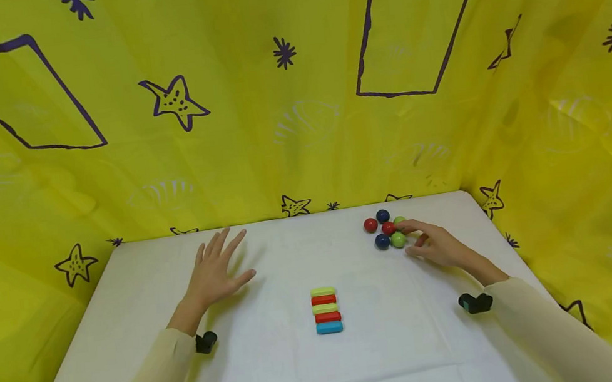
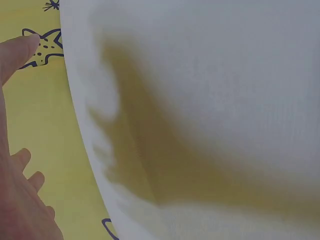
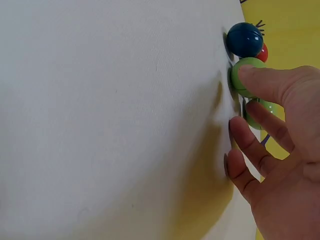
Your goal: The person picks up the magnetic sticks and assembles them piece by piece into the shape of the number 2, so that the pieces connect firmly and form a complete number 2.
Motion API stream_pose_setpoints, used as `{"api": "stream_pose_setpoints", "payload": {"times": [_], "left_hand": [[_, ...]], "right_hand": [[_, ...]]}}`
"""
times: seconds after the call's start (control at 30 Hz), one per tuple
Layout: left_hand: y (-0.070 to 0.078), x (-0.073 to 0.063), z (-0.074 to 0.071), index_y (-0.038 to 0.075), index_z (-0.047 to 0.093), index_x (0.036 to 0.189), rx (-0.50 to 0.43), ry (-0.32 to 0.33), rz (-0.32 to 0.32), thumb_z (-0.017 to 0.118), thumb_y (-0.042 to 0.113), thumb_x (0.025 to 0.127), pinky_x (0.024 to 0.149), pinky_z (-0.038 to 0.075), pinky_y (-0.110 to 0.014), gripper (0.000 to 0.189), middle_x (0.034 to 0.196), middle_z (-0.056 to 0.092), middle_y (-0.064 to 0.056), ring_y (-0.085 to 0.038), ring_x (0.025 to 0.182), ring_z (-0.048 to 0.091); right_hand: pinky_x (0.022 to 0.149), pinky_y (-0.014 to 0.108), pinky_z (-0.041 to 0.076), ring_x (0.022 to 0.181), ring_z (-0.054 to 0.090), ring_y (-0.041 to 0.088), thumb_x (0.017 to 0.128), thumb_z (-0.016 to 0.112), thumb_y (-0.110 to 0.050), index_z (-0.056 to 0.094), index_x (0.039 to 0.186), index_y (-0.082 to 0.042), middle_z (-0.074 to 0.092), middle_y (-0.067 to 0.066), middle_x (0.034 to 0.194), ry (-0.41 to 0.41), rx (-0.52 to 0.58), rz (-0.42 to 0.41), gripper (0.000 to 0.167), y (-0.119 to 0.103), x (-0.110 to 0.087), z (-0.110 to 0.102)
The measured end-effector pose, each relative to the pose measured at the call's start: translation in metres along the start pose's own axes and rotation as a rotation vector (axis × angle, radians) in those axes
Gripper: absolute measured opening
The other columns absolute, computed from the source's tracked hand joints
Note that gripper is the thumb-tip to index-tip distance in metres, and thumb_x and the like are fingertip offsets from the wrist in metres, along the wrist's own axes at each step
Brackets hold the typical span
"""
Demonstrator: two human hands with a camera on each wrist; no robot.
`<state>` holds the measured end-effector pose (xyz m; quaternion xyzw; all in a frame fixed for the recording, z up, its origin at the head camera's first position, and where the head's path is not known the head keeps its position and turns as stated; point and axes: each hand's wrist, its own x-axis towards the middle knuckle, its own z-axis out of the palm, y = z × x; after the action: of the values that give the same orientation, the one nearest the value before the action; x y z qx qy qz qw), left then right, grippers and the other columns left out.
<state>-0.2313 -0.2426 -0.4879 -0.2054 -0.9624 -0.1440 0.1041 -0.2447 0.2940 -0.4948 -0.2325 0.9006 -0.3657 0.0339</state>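
Toward the back right of the table lies a cluster of glossy balls: a red ball (image 1: pixel 370 225), another red one in the middle, two dark blue balls and two green ones. My right hand (image 1: pixel 434 243) hovers at the cluster's right side, thumb and index finger apart. The index fingertip is right at the rear green ball (image 1: pixel 400 220). In the right wrist view, my thumb overlaps the front green ball (image 3: pixel 245 82). On the left, my left hand (image 1: pixel 216 272) is held above the table with spread, straight fingers and nothing in it; its shadow falls below.
Several short bars form a column at the table's middle: yellow, red, yellow, red, and a blue bar (image 1: pixel 330 327) nearest. A white cloth covers the table (image 1: pixel 281 370). Yellow curtains (image 1: pixel 250 96) with dark drawings enclose its back and sides.
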Motion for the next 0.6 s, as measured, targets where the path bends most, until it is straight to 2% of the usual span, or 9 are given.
{"api": "stream_pose_setpoints", "payload": {"times": [0.23, 0.6], "left_hand": [[0.004, 0.001, 0.007, 0.024, 0.036, 0.160, -0.034, 0.041, 0.006, 0.072, 0.051, 0.088, 0.114, 0.016, -0.073, 0.085, 0.163, 0.030, -0.021, -0.047, 0.149, 0.026], [0.022, 0.003, 0.018, 0.022, 0.042, 0.157, -0.154, 0.071, 0.036, 0.075, 0.041, 0.088, 0.111, 0.022, -0.073, 0.079, 0.157, 0.040, -0.023, -0.047, 0.146, 0.032]], "right_hand": [[0.075, 0.030, 0.052, 0.086, 0.061, 0.023, 0.093, 0.074, -0.002, 0.055, 0.145, -0.004, 0.061, 0.028, 0.132, -0.019, 0.033, 0.051, 0.055, -0.003, 0.005, 0.004], [0.076, 0.032, 0.051, 0.087, 0.059, 0.024, 0.093, 0.071, 0.002, 0.060, 0.139, -0.002, 0.065, 0.026, 0.127, -0.003, 0.020, 0.026, 0.047, -0.003, 0.006, 0.006]]}}
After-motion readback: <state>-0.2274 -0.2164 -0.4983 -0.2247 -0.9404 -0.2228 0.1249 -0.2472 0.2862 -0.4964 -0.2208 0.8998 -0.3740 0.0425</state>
